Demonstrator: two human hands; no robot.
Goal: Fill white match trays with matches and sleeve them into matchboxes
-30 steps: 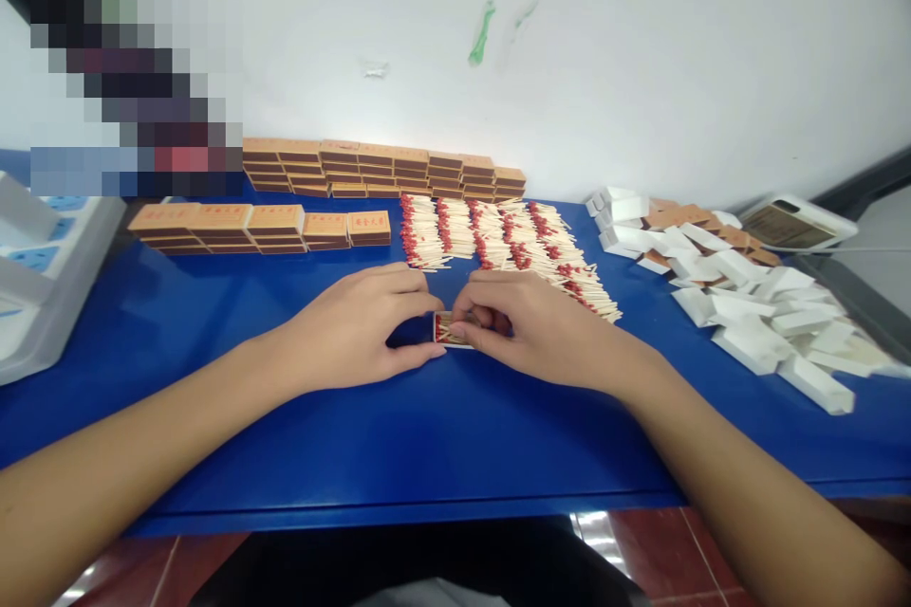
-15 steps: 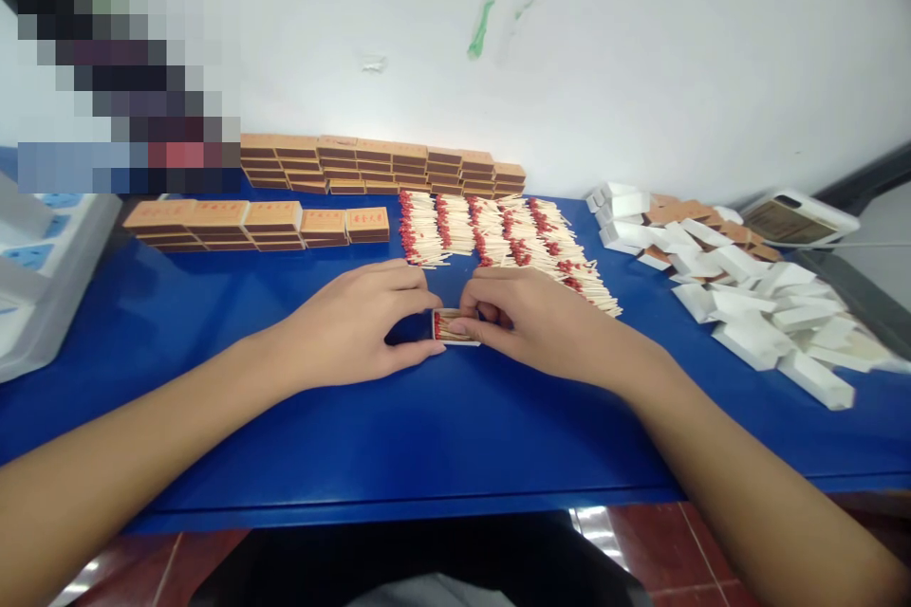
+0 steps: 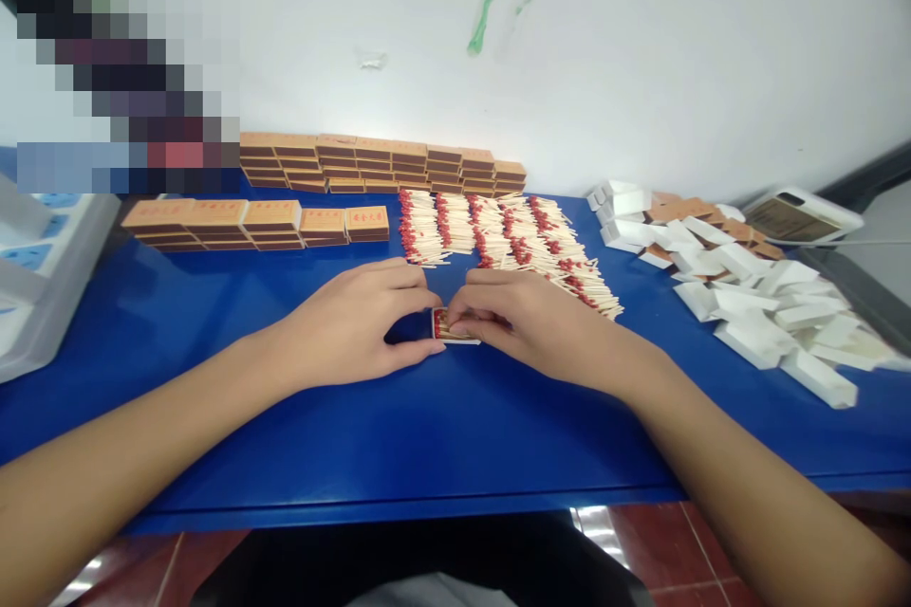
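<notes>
Matchbox tray [image 3: 459,340], with red-tipped matches [image 3: 439,326] inside, lies on the blue table [image 3: 427,436], just short of the loose match piles [image 3: 491,232]; the left hand [image 3: 362,322] has thumb and forefinger spread around one end, though whether they press it I cannot tell, while the right hand [image 3: 527,315] bunches its fingertips over the contents, so any pinch there is hidden

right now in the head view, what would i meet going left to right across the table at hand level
White container, left hand, matchbox tray, right hand, pile of white trays.
</notes>
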